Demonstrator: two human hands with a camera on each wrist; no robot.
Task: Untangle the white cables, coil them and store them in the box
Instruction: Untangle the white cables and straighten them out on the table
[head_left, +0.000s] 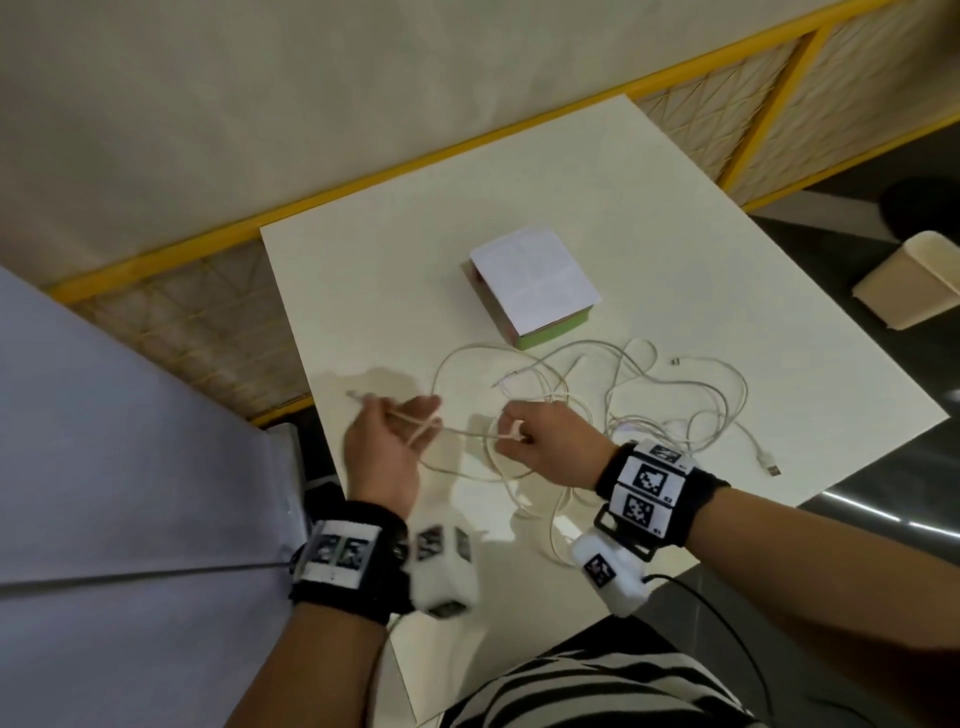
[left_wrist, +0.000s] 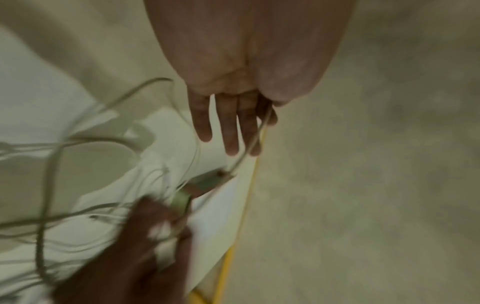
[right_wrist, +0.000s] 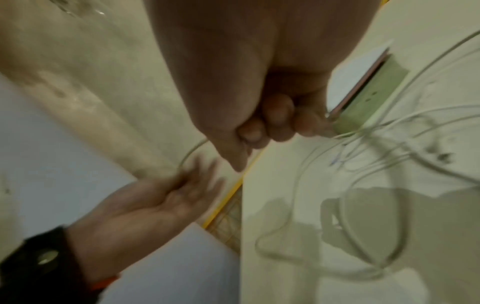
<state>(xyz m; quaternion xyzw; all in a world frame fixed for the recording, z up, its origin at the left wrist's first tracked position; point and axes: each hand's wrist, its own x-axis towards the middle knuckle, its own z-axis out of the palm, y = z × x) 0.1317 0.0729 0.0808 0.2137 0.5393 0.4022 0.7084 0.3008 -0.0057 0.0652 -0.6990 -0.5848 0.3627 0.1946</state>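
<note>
A tangle of white cables lies spread on the white table, in front of a box with a white lid and green sides. My left hand hovers at the table's left edge with straight fingers. Its thumb holds a white cable against the index finger, and the cable's end sticks out to the left. That cable runs taut to my right hand, a fist pinching it above the tangle. A USB plug lies at the right.
A yellow-framed mesh rail runs behind and left of the table. A pale grey surface fills the left side. A beige bin stands on the dark floor at right. A black wire trails from my right wrist.
</note>
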